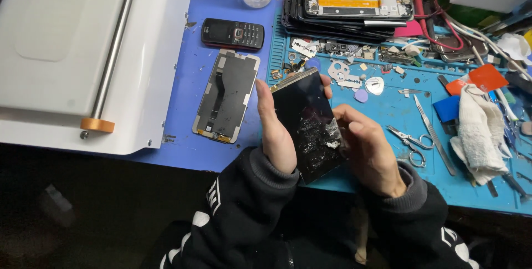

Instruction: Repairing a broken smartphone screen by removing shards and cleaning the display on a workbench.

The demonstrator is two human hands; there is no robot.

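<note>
Bare left hand [275, 130] and right hand [368, 150]; black sweatshirt sleeves, grey ribbed cuffs, white printed markings on both forearms.

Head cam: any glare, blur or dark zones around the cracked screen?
Head view: cracked screen sharp, held between left hand and right hand, pale glints on its shattered lower part; white machine at left is bright, nearly washed out; area below the blue mat falls into deep shadow; edges bend slightly.
</note>
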